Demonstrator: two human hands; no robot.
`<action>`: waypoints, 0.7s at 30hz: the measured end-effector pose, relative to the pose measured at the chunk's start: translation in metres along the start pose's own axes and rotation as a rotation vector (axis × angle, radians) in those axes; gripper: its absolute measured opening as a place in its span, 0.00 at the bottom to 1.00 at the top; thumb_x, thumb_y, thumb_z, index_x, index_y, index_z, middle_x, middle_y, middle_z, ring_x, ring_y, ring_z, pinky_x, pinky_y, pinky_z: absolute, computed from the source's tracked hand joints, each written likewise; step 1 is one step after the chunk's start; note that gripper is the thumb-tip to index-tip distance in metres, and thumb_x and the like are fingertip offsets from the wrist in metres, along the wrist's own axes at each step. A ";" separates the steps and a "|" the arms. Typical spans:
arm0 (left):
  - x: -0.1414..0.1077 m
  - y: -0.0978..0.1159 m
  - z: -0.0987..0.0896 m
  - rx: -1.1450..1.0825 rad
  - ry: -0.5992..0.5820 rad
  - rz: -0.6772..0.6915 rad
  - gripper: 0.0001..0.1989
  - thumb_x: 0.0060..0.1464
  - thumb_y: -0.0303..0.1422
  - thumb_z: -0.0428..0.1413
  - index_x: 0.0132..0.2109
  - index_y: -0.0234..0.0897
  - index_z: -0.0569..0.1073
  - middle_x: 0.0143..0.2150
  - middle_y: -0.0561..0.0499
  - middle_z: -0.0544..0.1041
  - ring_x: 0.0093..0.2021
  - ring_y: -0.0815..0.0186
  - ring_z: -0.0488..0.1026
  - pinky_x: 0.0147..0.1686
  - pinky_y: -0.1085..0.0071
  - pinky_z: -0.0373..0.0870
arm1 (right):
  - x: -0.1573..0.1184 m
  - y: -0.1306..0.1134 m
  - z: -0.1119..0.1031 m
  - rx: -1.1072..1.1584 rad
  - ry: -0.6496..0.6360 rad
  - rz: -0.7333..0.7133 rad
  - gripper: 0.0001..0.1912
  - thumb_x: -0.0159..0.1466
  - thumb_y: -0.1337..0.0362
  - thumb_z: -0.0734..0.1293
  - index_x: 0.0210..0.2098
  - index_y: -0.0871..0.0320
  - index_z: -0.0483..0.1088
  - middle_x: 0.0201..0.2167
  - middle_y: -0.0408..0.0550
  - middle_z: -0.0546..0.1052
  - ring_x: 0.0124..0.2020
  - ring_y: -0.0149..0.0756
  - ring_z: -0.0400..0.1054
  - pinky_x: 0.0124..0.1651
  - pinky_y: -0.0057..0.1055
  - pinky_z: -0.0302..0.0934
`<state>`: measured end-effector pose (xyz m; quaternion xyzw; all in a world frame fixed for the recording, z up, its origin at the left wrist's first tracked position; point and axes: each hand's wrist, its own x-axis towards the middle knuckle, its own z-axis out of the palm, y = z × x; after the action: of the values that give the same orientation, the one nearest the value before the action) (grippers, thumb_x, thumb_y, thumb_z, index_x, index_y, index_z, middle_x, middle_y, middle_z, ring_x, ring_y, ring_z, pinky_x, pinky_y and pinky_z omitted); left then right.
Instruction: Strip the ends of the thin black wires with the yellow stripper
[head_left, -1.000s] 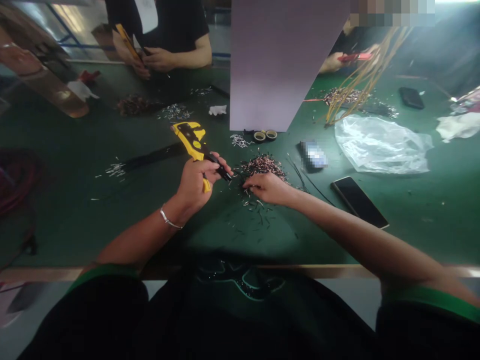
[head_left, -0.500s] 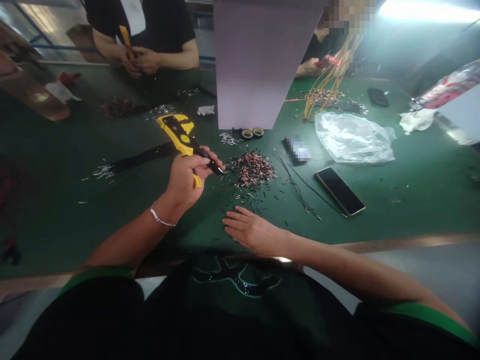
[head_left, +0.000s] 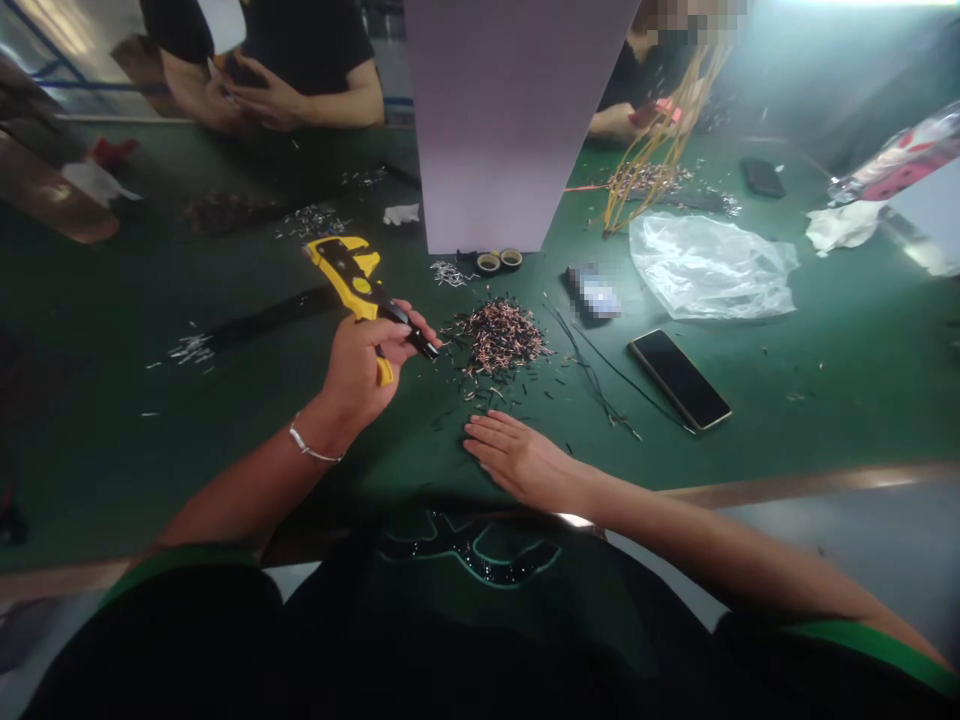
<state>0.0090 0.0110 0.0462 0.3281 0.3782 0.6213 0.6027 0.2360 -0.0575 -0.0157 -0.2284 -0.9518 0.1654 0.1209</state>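
- A long green-topped workbench [head_left: 112, 470] fills the view, with a tall pale lilac upright board [head_left: 510, 120] standing on it at 12 o'clock.
- Across the bench at 11 o'clock, a co-worker's hands [head_left: 255, 105] work together; a second person's hand [head_left: 619, 122] shows at 1 o'clock beside a hanging bundle of tan wires [head_left: 652, 150].
- At 2 o'clock lies a crumpled clear plastic bag [head_left: 709, 268], with a black glass-faced smartphone [head_left: 679, 378] nearer, at 3 o'clock from the pile.
- The person's left hand [head_left: 360, 370] sits at 9 o'clock from the pile, its fingers wrapped firmly around the handles of a yellow-and-black wire stripper [head_left: 349, 275]. The tool's black nose points at 3 o'clock, just short of the pile; whether it holds a wire is too small to tell.
- A heap of short copper-ended cut wires [head_left: 499, 338] lies mid-bench, with black bits scattered around it.
- The right hand [head_left: 517, 462] has drawn back from that heap toward the bench edge at 6 o'clock; it now rests palm-down, fingers loosely spread, pinching nothing.
- A thin silver bangle [head_left: 307, 445] circles the left wrist.
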 end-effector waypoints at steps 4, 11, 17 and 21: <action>0.001 0.002 -0.002 -0.009 0.006 0.000 0.10 0.40 0.21 0.55 0.33 0.35 0.71 0.30 0.49 0.75 0.34 0.60 0.75 0.40 0.56 0.74 | -0.016 0.013 -0.004 0.012 0.162 0.005 0.16 0.68 0.70 0.58 0.50 0.64 0.74 0.46 0.59 0.81 0.48 0.44 0.76 0.59 0.48 0.65; 0.000 -0.002 -0.001 -0.017 0.003 -0.031 0.11 0.39 0.20 0.54 0.34 0.34 0.72 0.30 0.49 0.74 0.33 0.61 0.75 0.40 0.57 0.74 | -0.003 0.046 -0.017 0.074 0.230 0.464 0.13 0.65 0.66 0.61 0.38 0.57 0.78 0.33 0.49 0.83 0.31 0.37 0.76 0.37 0.32 0.69; 0.001 -0.003 0.002 -0.015 0.034 -0.071 0.10 0.39 0.19 0.54 0.32 0.34 0.71 0.29 0.49 0.73 0.33 0.60 0.74 0.40 0.55 0.74 | 0.025 0.070 -0.018 0.027 0.015 0.406 0.15 0.64 0.65 0.60 0.41 0.54 0.79 0.39 0.47 0.83 0.38 0.39 0.77 0.40 0.32 0.66; 0.003 -0.005 0.000 -0.028 0.049 -0.086 0.10 0.38 0.19 0.54 0.31 0.34 0.71 0.27 0.50 0.72 0.33 0.59 0.75 0.40 0.55 0.74 | 0.034 0.079 -0.018 -0.050 -0.070 0.406 0.17 0.61 0.66 0.60 0.43 0.54 0.79 0.35 0.48 0.84 0.35 0.40 0.76 0.35 0.33 0.63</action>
<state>0.0115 0.0139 0.0414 0.2876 0.3980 0.6079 0.6239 0.2426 0.0295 -0.0233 -0.4126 -0.8936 0.1707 0.0463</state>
